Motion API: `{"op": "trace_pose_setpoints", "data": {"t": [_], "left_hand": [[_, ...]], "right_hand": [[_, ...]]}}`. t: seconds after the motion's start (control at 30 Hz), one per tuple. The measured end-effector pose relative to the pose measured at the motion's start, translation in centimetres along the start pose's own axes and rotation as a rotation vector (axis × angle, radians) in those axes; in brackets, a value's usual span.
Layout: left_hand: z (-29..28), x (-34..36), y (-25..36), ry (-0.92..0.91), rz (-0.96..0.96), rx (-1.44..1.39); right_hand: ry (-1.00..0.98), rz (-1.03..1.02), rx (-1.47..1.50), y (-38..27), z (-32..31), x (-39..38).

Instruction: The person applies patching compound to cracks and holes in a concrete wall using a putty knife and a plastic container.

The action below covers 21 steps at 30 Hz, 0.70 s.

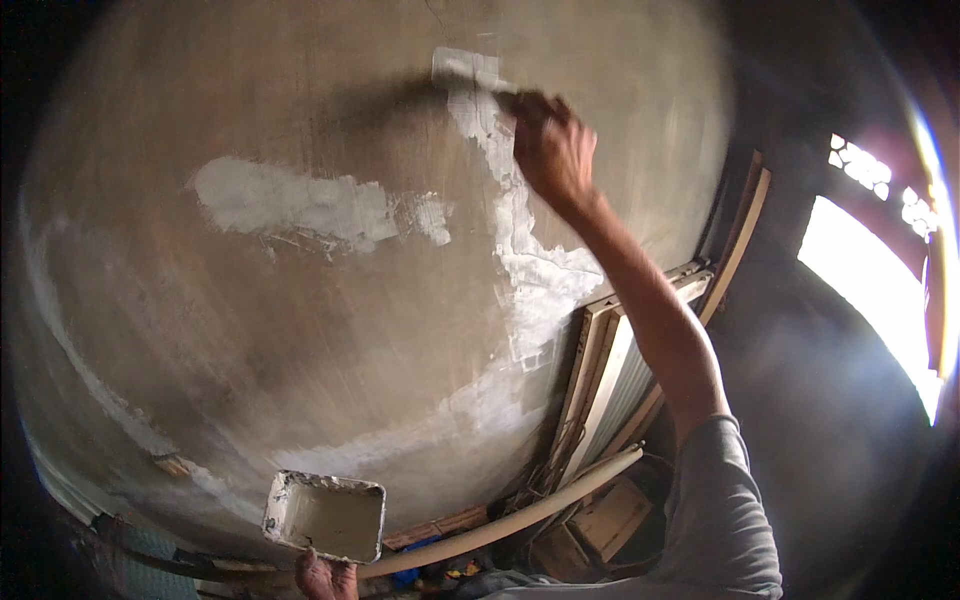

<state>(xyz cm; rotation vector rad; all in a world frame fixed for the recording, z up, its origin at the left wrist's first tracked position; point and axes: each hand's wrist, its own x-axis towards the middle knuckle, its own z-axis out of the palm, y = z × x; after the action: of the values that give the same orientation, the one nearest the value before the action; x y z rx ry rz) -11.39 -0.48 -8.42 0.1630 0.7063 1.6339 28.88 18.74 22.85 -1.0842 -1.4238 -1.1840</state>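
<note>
**Dark tool at the wall in one hand, tray of paste held low in the other**

The fingers of the right hand are closed around a dark, motion-blurred hand tool, which projects from the fingertips toward the upper left. Its working end lies over a patch of wet-looking white paste; blur hides its exact shape and whether it touches the wall. The raised arm and bent wrist probably serve to lay the tool flat at that height.

Lower down, the left hand grips the near edge of a rectangular, paste-crusted tray, with most fingers hidden beneath or behind it. The tray lies just above the visible part of that hand, its open side facing the wearer, presumably so the pale paste inside is easy to reach. It is well apart from the tool.

Beyond the hands rises a brown-grey plastered wall, with a separate white smear left of the tool. Pale timber frames lean at the right, perhaps stood there for storage, and a long cream pole slants below them.
</note>
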Motion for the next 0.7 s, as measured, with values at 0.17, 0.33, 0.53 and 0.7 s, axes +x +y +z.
{"op": "trace_pose_setpoints", "data": {"t": [0.17,0.33,0.53,0.7], "left_hand": [[-3.0,1.1,0.9,-0.460,-0.195,-0.186],[-4.4,1.9,0.8,-0.569,-0.237,-0.290],[-1.9,0.8,1.3,-0.453,-0.211,-0.159],[-2.2,0.6,1.4,-0.261,0.299,1.063]], "right_hand": [[0.099,-0.056,-0.094,0.9,0.6,6.4],[-0.127,-0.250,-0.034,-2.2,1.1,0.7],[0.022,-0.279,-0.034,1.2,0.4,2.8],[-0.044,-0.389,-0.098,0.8,1.2,-0.1]]}}
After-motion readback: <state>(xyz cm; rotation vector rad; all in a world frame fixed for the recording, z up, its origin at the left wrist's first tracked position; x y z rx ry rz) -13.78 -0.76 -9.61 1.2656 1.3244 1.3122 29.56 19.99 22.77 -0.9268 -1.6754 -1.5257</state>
